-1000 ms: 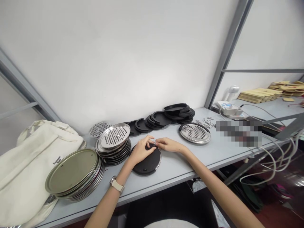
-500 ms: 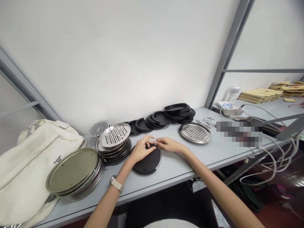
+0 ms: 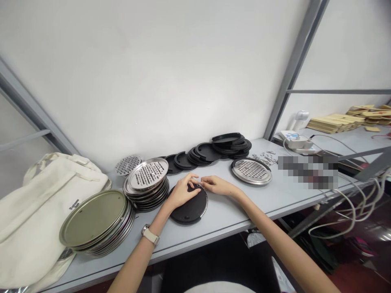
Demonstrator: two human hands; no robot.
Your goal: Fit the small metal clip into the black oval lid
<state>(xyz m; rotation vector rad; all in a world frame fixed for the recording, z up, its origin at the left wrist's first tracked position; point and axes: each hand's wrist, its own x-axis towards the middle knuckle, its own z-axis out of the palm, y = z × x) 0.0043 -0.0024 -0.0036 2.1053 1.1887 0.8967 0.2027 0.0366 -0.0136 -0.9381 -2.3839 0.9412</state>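
Observation:
A black round disc [image 3: 188, 209] with a bright metal edge on its right side lies flat on the grey table in front of me. Over its far left part rests my left hand [image 3: 184, 191], thumb across the top and fingers bent at the far rim, steadying it. At that rim my right hand [image 3: 216, 185] is closed in a pinch. A tiny shiny bit shows between the fingertips of both hands, too small to name. To the right is a round metal grater plate [image 3: 252, 171] with a black part under it. Small metal hooks or rings [image 3: 266, 157] lie behind it.
At left stand a stack of metal grater plates [image 3: 149, 175] and a stack of round plates topped by a green one [image 3: 94, 219], beside a cream cloth bag [image 3: 39, 211]. Black round covers [image 3: 210, 152] line the wall. White cables [image 3: 354, 211] hang at right.
Almost nothing differs. The fingers of both hands have shifted slightly at the disc's far rim; the disc stays in place.

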